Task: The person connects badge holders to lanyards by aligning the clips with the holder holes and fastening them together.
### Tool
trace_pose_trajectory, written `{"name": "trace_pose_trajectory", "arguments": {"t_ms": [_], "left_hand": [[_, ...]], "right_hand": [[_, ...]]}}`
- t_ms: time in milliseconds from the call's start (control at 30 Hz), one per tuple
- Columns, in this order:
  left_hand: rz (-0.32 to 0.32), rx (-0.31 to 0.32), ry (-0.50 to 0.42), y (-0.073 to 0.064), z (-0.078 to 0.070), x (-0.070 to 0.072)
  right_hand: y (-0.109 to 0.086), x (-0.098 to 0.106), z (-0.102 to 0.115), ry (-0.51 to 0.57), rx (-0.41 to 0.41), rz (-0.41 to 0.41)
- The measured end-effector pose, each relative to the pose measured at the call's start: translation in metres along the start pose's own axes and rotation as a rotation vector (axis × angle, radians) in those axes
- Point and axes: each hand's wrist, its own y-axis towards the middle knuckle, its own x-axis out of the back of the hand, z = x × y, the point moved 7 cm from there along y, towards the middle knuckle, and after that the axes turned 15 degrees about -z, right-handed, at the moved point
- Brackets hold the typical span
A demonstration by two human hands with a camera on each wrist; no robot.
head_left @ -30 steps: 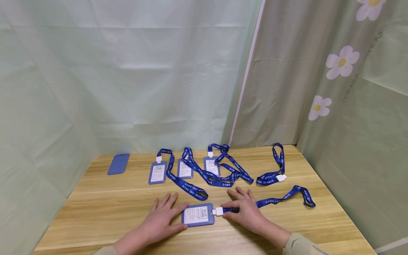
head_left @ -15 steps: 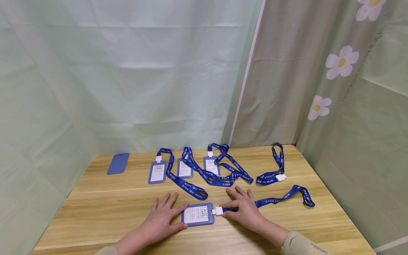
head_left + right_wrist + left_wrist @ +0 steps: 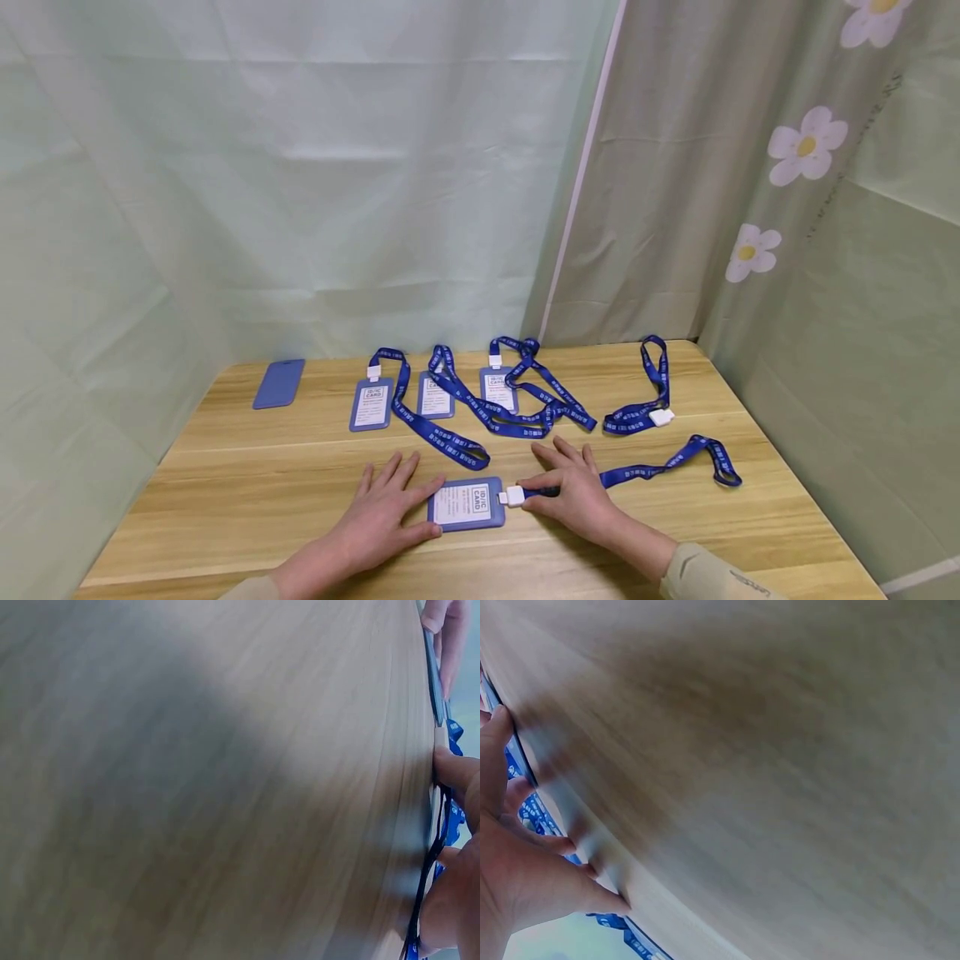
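Observation:
In the head view, a blue ID badge holder (image 3: pixel 489 517) with a white card lies sideways on the table near its front. My left hand (image 3: pixel 375 521) rests at its left end, thumb and index finger at opposite edges, the other fingers spread on the wood. A white buckle (image 3: pixel 515 497) joins the holder's slotted end to a blue lanyard (image 3: pixel 637 474). My right hand (image 3: pixel 577 497) pinches the lanyard beside the buckle between thumb and index finger. Part of the strap is hidden under that hand. Both wrist views show mostly tabletop, the hands at their edges.
Behind lie several badge holders with lanyards: one at left (image 3: pixel 371 404), one in the middle (image 3: pixel 435 397), another (image 3: pixel 498 389) at right. A plain blue holder (image 3: pixel 279 384) lies back left, a loose lanyard (image 3: pixel 636 417) back right. Curtains (image 3: pixel 390 208) surround the wooden table (image 3: pixel 247 500).

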Motion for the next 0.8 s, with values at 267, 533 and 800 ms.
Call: {"name": "trace_pose_trajectory", "arguments": {"t_ms": [267, 533, 800], "left_hand": [[-0.041, -0.017, -0.005, -0.0016, -0.0032, 0.0018], [-0.024, 0.004, -0.02, -0.0007, -0.0038, -0.0005], [-0.012, 0.01, -0.033, -0.0018, -0.0083, 0.0044]], "right_hand": [[0.0008, 0.0005, 0.0017, -0.005, 0.007, -0.012], [0.0016, -0.001, 0.0023, 0.016, 0.002, 0.002], [0.001, -0.0009, 0.0026, 0.023, -0.006, -0.005]]}}
